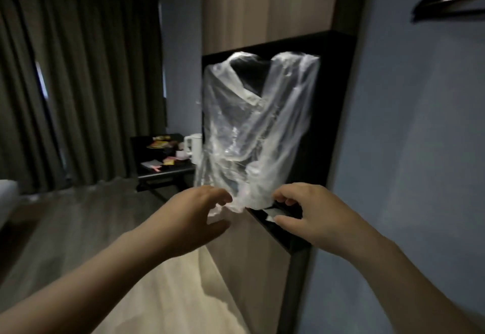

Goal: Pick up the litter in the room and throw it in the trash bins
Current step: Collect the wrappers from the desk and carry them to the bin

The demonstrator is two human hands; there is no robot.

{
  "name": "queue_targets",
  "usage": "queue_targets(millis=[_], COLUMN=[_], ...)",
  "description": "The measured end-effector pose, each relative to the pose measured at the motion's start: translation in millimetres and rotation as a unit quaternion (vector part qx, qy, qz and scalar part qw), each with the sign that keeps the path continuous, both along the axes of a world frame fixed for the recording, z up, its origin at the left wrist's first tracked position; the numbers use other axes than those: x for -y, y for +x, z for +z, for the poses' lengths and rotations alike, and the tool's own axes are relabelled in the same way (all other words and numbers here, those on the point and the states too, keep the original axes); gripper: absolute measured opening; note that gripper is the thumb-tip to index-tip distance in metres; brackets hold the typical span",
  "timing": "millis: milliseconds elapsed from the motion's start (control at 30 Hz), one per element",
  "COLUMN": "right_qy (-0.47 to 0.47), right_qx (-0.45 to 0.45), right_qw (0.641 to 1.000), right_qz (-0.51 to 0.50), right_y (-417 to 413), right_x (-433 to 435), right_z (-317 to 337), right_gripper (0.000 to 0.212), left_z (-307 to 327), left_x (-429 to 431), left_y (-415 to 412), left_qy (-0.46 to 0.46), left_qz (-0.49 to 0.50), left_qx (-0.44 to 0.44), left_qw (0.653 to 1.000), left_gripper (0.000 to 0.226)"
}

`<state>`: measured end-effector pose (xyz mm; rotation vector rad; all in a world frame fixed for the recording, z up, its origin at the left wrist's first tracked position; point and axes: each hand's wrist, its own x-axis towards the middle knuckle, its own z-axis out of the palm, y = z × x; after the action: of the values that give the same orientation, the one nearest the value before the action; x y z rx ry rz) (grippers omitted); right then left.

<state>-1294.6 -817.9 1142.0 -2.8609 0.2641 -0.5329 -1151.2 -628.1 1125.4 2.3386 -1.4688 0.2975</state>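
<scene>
Plastic bag (252, 129) before cabinet niche (334, 92); table (170, 170) with kettle (193, 147) behind, left.

Dark curtains (78, 71) hung shut at ten o'clock, and the light was dim. Grey wood floor (78, 228) ran out at eight o'clock. A pale wood cabinet (262, 5) stood tall at twelve with a black recess (338, 97) in it. At three o'clock was a blue-grey wall (420, 150), with hangers (451, 0) at two. A low dark table (168, 172) sat at nine.
</scene>
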Motion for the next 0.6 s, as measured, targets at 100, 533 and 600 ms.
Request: queue_targets(millis=[100,533,600], right_qy=[-0.001,-0.042,-0.051], right_qx=[0.013,0.012,0.012], right_qw=[0.999,0.985,0.983], right_qz=[0.047,0.165,0.176], right_y=[60.1,255.8,283.2], right_x=[-50.9,-176.7,-179.0], right_z=[6.1,13.7,11.2], right_gripper=[0.034,0.035,0.036], left_z=[8.0,15.6,14.2], left_x=[-66.4,-214.3,-215.4], left_y=[40.7,177.2,199.1], left_qy=[-0.013,-0.035,-0.036], left_qz=[0.05,0.179,0.183], left_qx=[0.006,0.017,0.02], left_qw=[0.999,0.983,0.982], left_gripper=[0.038,0.044,0.044])
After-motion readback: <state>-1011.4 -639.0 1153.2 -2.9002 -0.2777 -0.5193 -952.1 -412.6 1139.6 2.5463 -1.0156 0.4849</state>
